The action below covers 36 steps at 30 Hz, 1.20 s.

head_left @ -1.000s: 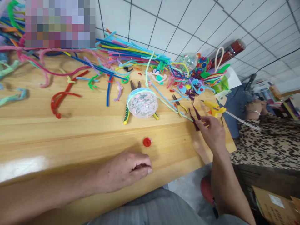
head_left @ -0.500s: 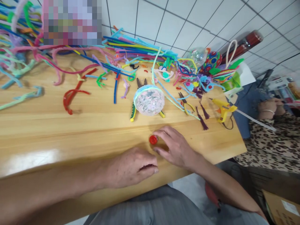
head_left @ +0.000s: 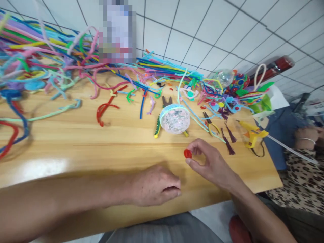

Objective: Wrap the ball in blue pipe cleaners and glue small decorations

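Note:
My right hand (head_left: 211, 163) pinches a small round red coil (head_left: 187, 154) between thumb and fingertips, just above the wooden table. The coil looks like wound pipe cleaner, but its make is hard to be sure of. My left hand (head_left: 158, 185) rests near the table's front edge with its fingers curled in; nothing shows in it. Beyond both hands, a clear dome (head_left: 175, 119) with a blue and pale green rim lies over pliers with green and yellow handles (head_left: 157, 127).
Pipe cleaners (head_left: 167, 69) in many colours are heaped along the back and left. To the right lie small yellow pliers (head_left: 211, 125), dark tassels (head_left: 229, 145) and a yellow glue gun (head_left: 253, 133). Another person's arm in a leopard-print sleeve (head_left: 303, 168) is at far right.
My right hand has closed its thumb onto the red coil and tilted it up. My left hand keeps its curled pose. The whole view has shifted, so the table things appear farther right.

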Available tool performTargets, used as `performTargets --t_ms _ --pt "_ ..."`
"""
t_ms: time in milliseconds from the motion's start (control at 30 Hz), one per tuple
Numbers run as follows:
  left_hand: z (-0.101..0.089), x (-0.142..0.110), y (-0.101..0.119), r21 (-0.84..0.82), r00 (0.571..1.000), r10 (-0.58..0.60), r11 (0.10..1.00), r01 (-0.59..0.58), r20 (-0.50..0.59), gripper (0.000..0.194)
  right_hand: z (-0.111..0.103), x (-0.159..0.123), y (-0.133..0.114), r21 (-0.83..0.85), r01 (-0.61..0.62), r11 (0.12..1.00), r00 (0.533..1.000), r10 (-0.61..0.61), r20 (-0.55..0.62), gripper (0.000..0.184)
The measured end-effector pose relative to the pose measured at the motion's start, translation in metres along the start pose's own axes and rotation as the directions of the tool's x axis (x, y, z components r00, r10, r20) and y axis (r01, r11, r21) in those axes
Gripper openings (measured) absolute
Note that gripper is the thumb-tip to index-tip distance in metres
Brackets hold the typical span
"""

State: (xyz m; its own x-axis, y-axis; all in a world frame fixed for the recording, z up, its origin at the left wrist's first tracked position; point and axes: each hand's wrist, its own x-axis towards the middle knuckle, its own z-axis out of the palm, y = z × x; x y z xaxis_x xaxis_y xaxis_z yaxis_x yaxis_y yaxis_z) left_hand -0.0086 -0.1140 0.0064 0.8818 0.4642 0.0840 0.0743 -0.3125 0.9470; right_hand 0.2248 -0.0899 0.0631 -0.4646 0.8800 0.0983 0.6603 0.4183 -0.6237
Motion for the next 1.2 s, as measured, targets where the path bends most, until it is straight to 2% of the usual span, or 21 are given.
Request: performTargets --t_ms 100,200,267,300,367,400,467,533,567,633,733,800,967,1100,1200 --pt "-0.002 -0.001 0.0 -0.014 1.0 0.019 1.0 -0.019 -0.008 0.023 -0.015 0.027 -0.037 0.053 0.082 0.995 0.997 -0.082 -0.004 0.02" --pt "-0.003 -0.004 0.0 -0.016 1.0 0.001 1.0 -0.001 0.001 0.025 -0.034 0.056 -0.071 0.113 0.178 0.977 0.975 -0.161 -0.151 0.04" --pt "-0.002 -0.005 0.0 -0.013 1.0 -0.022 1.0 0.022 0.005 0.027 -0.05 0.067 -0.07 0.155 0.188 0.97 0.953 -0.142 -0.267 0.043" --pt "-0.002 -0.005 -0.001 -0.008 1.0 -0.03 1.0 0.03 0.005 0.027 -0.059 0.068 -0.059 0.163 0.169 0.972 0.936 -0.106 -0.337 0.04" --pt "0.0 -0.005 -0.002 0.01 0.999 -0.032 0.999 0.032 0.006 0.027 -0.078 0.058 -0.021 0.144 0.084 0.986 0.886 -0.008 -0.463 0.028" --pt "0.001 -0.005 -0.003 0.021 1.0 -0.028 0.999 0.028 0.007 0.027 -0.088 0.049 0.004 0.097 -0.023 0.995 0.842 0.072 -0.535 0.02" --pt "0.003 -0.004 -0.004 0.033 1.0 -0.012 0.999 0.012 0.008 0.028 -0.104 0.027 0.057 0.009 -0.292 0.956 0.768 0.24 -0.593 0.025" --pt "0.004 -0.004 -0.005 0.035 1.0 -0.003 0.999 0.003 0.013 0.028 -0.114 0.005 0.103 -0.106 -0.577 0.81 0.672 0.397 -0.625 0.026" --pt "0.004 -0.004 -0.005 0.033 1.0 -0.003 0.999 0.003 0.016 0.028 -0.115 -0.003 0.12 -0.159 -0.665 0.73 0.641 0.448 -0.623 0.025" --pt "0.004 -0.004 -0.004 0.033 1.0 -0.018 0.999 0.018 0.018 0.027 -0.11 -0.014 0.142 -0.295 -0.765 0.573 0.617 0.52 -0.59 0.026" --pt "0.002 -0.002 -0.003 0.038 0.997 -0.07 0.997 0.069 0.028 0.025 -0.096 -0.013 0.155 -0.456 -0.796 0.399 0.602 0.605 -0.521 0.032" --pt "0.001 0.0 -0.001 0.04 0.993 -0.104 0.994 0.102 0.051 0.024 -0.089 -0.008 0.158 -0.495 -0.795 0.351 0.592 0.628 -0.505 0.03" --pt "-0.003 0.004 0.003 0.03 0.98 -0.156 0.988 0.154 0.127 0.024 -0.093 -0.007 0.154 -0.526 -0.763 0.375 0.634 0.591 -0.498 0.025" --pt "-0.005 0.005 0.003 0.055 0.973 -0.179 0.983 0.173 0.148 0.022 -0.099 -0.025 0.14 -0.543 -0.714 0.442 0.694 0.553 -0.462 0.017" --pt "-0.004 0.006 0.002 0.078 0.974 -0.167 0.985 0.156 0.151 0.023 -0.094 -0.038 0.134 -0.547 -0.691 0.473 0.716 0.553 -0.426 0.017"
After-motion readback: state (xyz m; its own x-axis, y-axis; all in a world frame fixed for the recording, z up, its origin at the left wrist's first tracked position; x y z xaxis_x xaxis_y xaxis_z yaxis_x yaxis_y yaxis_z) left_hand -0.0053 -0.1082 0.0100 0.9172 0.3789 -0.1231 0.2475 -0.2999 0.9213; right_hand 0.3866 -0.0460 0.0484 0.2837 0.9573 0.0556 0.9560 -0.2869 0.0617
